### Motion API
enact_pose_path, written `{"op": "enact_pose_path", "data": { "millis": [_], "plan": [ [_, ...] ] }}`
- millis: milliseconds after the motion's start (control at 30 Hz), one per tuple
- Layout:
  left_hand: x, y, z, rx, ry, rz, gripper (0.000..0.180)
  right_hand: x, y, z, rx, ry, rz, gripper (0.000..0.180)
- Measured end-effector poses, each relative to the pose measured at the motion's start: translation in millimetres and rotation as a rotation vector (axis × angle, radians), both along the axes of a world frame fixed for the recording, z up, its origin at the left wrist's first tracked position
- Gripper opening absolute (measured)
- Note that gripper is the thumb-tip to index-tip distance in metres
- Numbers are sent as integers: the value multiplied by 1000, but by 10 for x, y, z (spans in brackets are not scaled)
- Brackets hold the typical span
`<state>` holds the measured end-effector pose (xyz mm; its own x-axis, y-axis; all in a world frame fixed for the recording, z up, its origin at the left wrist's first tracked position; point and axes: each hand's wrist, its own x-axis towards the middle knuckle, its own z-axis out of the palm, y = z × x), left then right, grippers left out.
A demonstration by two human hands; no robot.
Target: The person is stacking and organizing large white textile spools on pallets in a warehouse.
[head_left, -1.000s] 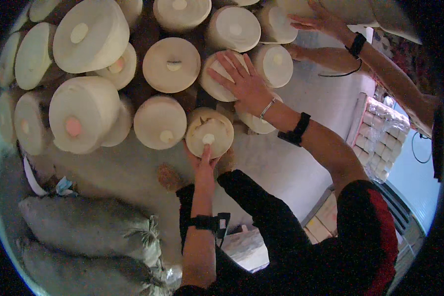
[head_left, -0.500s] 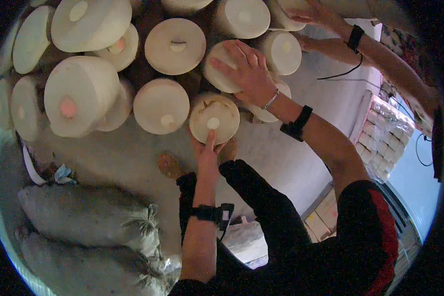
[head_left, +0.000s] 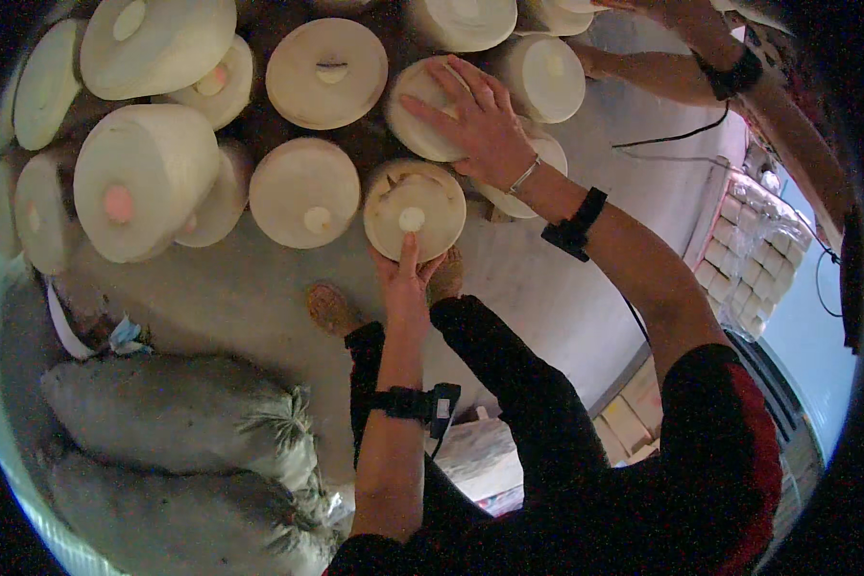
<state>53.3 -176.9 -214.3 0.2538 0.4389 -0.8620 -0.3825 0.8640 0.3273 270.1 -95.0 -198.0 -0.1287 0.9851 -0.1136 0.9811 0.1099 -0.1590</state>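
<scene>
Cream-coloured cylindrical rolls, seen end-on with a small round plug or core in each end, are piled in front of me. My left hand [head_left: 408,274] grips the lowest roll [head_left: 435,197] by its near edge, thumb on the end face by the core, the other fingers under its rim. That roll's face has a few brown, torn-looking marks. Over a neighbouring roll [head_left: 417,127] just above it, my right hand [head_left: 485,125] lies with fingers spread on the end face. Another roll [head_left: 302,192] sits left of my left hand.
Another person's arms [head_left: 658,77] reach in at the upper right, by the pile's far rolls. Stuffed grey sacks [head_left: 173,413] lie at lower left. A plastic-wrapped stack of pale packs [head_left: 754,250] stands at right. My shoes [head_left: 329,307] are on the floor below the rolls.
The whole pile sits slightly higher and further left in the picture, my hands staying on the same two rolls. The other person's arms have shifted at the upper right.
</scene>
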Motion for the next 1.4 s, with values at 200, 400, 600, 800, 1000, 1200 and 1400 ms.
{"op": "enact_pose_path", "data": {
  "millis": [200, 400, 600, 800, 1000, 1200, 1400],
  "plan": [
    [52, -65, -39, 16, -18, -10, 65, 28, 2, -66, 88, -25, -4, 110],
    [-98, -81, -141, -39, -45, -52, 90, 87, -292, 268, -55, -58, -46, 104],
    [-505, -275, 183, -68, 36, -83, 78, 282, -1476, 635, 18, 170, -735, 117],
    [-1289, -649, 1127, 312, 234, -988, 62, 2, -1261, 341, -254, -7, -766, 131],
    [-1606, -737, 1982, 837, 461, -1461, 56, 56, -1089, 100, -282, -82, -748, 126],
    [-1802, -784, 1924, 922, 493, -1558, 54, -78, -1450, 69, -182, 56, -720, 119],
    [-1734, -764, 1904, 950, 490, -1613, 54, -237, -1667, -182, -29, -57, -702, 119]
  ]
}}
